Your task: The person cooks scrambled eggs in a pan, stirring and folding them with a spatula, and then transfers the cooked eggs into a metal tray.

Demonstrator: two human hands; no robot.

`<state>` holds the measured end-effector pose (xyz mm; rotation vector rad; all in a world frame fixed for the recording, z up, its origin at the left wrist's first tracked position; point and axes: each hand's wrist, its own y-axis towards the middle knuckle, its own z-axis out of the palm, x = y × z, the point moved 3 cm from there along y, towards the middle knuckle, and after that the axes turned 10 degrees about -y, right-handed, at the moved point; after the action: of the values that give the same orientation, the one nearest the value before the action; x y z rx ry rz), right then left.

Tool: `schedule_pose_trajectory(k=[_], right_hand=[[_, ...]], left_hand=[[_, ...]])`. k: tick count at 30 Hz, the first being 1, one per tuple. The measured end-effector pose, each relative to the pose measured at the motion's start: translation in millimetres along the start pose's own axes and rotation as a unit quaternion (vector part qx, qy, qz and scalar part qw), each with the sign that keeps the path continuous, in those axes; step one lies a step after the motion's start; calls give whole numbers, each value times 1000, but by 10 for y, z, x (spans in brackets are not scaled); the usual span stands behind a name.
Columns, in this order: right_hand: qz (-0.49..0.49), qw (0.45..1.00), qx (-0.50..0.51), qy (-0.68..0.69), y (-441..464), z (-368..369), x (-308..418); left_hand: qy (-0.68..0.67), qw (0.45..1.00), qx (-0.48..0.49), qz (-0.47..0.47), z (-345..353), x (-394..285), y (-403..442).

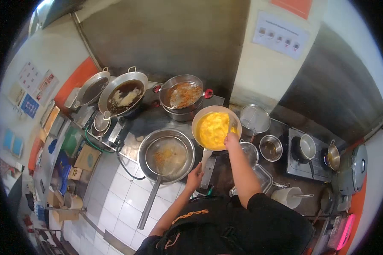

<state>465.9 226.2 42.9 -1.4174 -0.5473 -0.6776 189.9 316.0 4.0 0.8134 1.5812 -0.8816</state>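
Note:
A light-coloured frying pan point(195, 127) holds bright yellow egg point(215, 129) with a soft, folded surface. My left hand point(195, 176) is closed around the pan's pale handle point(207, 158). Over the pan's right side, my right hand point(231, 141) grips a grey spatula point(232, 123), its lower end at the egg. Part of the spatula is covered by my fingers. Just left of the pan, a wide metal bowl point(142, 155) carries a long-handled strainer point(150, 204) with brownish crumbs in it.
A red-handled pot point(183, 114) with a strainer of fried bits stands behind. Two woks of dark oil point(134, 112) point(88, 100) sit at the back left. To the right are a metal pot point(271, 148), a clear container point(264, 178), a white jug point(287, 197) and a gas stove point(294, 163).

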Motion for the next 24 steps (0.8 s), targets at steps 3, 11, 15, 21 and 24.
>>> schedule_pose_trajectory(k=[3,11,15,21,24], right_hand=[[-30,986,38,-162,157,-69,188],[-190,807,190,-526,-57,128,704],[-208,692,202,-661,-258,173,809],[-277,396,235,-843,-927,-62,1200],[-271,344,259,-861,-1582,-221,1311]], left_hand=[[63,997,-5,52,-23,-199,-43],[70,996,-7,51,-6,-256,-45],[0,998,10,-69,-8,-141,-27],[-45,993,12,-107,-60,15,59],[-122,982,5,-143,-40,-20,77]])
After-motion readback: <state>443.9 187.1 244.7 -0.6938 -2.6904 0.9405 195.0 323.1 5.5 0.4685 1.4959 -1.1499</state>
